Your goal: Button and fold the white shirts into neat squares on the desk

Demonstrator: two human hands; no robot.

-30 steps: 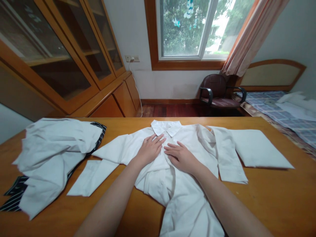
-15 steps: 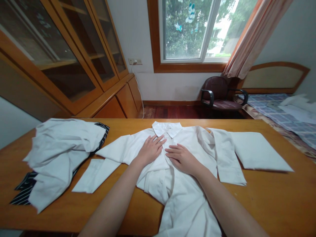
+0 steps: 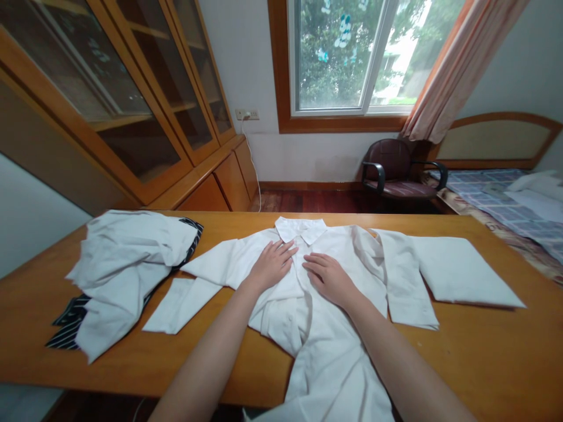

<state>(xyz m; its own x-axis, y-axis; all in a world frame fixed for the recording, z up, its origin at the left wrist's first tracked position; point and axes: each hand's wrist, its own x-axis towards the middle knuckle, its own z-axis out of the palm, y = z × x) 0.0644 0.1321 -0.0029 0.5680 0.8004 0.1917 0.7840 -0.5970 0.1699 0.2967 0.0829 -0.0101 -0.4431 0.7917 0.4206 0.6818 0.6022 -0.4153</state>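
A white collared shirt lies face up on the wooden table, collar at the far side, both sleeves spread sideways and bent towards me. My left hand rests flat on the shirt's chest just left of the button placket, fingers stretched out. My right hand lies flat just right of the placket, fingers also extended. Nothing is held in either hand. The shirt's hem hangs over the near table edge.
A crumpled pile of white clothes over a dark striped garment lies at the table's left. A folded white cloth sits at the right. Beyond stand a glass-door cabinet, an office chair and a bed.
Both hands stay flat on the shirt's chest, nearly unmoved. The camera has pulled back and shifted, so the table's near left edge now shows.
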